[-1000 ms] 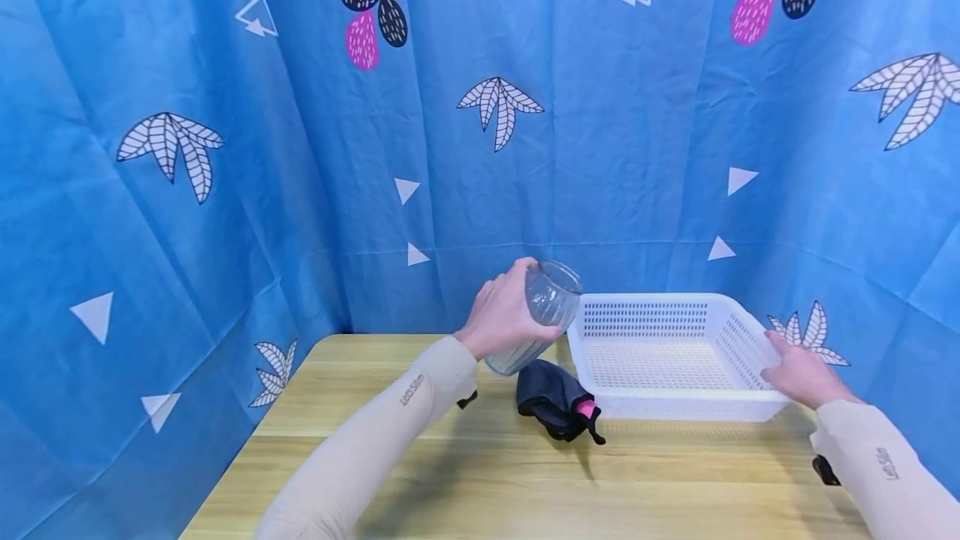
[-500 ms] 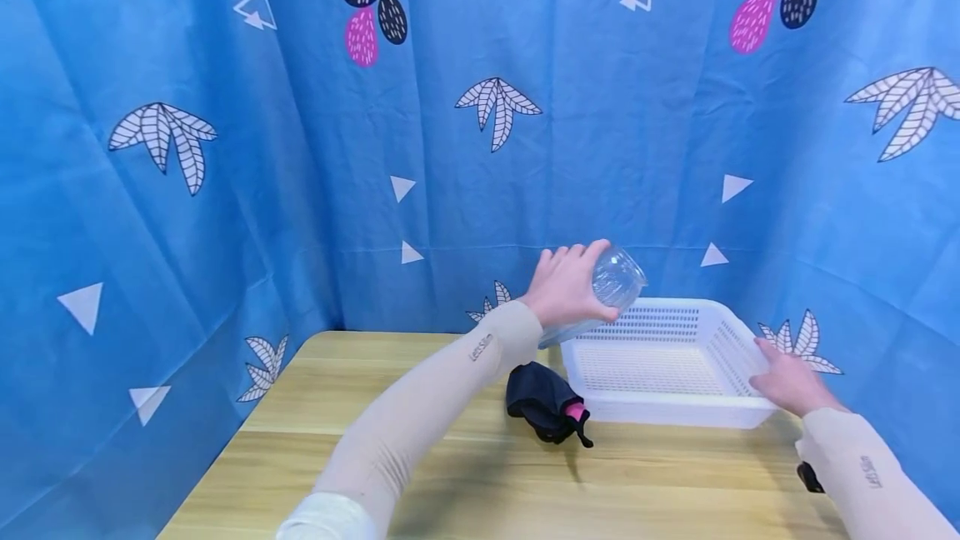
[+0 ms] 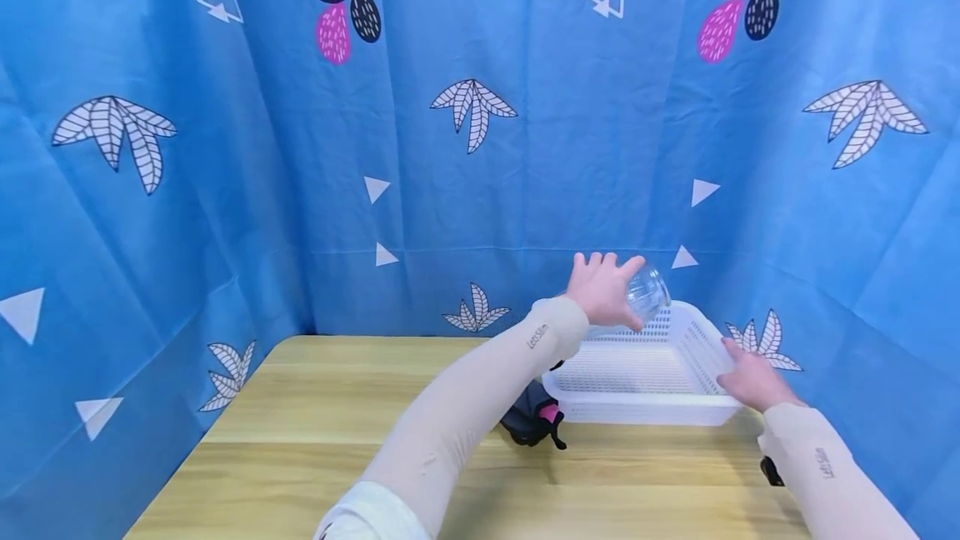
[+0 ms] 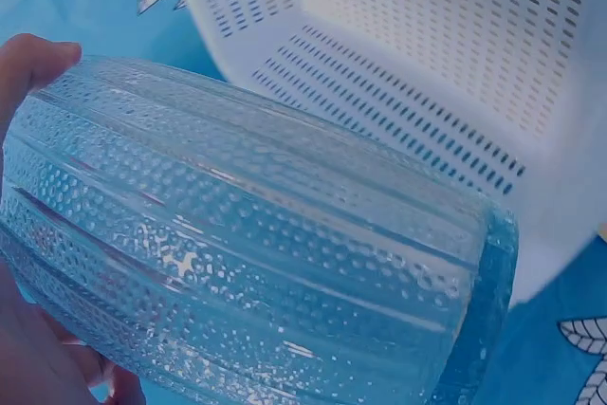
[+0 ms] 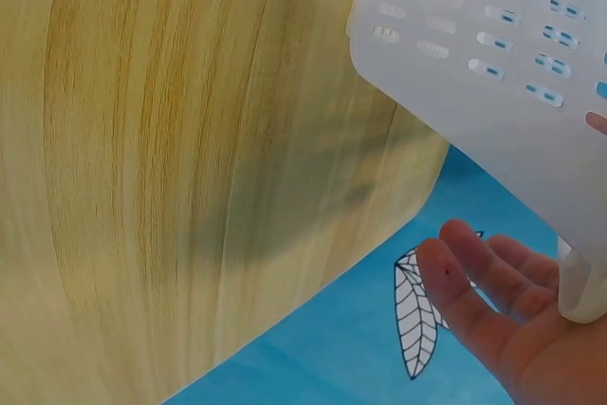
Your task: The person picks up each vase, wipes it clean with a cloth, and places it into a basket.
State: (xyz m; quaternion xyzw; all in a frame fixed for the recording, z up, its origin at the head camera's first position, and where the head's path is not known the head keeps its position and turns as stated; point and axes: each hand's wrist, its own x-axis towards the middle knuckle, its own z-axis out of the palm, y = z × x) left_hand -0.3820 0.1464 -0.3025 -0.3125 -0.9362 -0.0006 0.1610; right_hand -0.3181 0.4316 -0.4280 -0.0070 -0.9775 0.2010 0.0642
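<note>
My left hand (image 3: 602,294) grips a clear glass vase (image 3: 647,293) with ribbed, dimpled sides. The vase is tilted, its mouth pointing right, over the left part of a white perforated plastic basket (image 3: 637,409). In the left wrist view the vase (image 4: 247,225) fills the foreground, thumb on one side and fingers on the other, with the basket behind it. My right hand (image 3: 759,377) holds the basket's right rim. The right wrist view shows the rim between thumb and fingers, the right hand's fingers (image 5: 469,286) extended along the outside.
A crumpled dark cloth item (image 3: 531,419) with black trim and a pink patch lies left of the basket, partly behind my left arm. The wooden table (image 3: 337,407) has a rounded back-left corner. A blue patterned curtain (image 3: 480,190) hangs close behind and at both sides.
My left hand has carried the vase rightward, from above the cloth item to over the basket, tilting it further. My right hand stays on the basket's rim. The head view has shifted slightly right.
</note>
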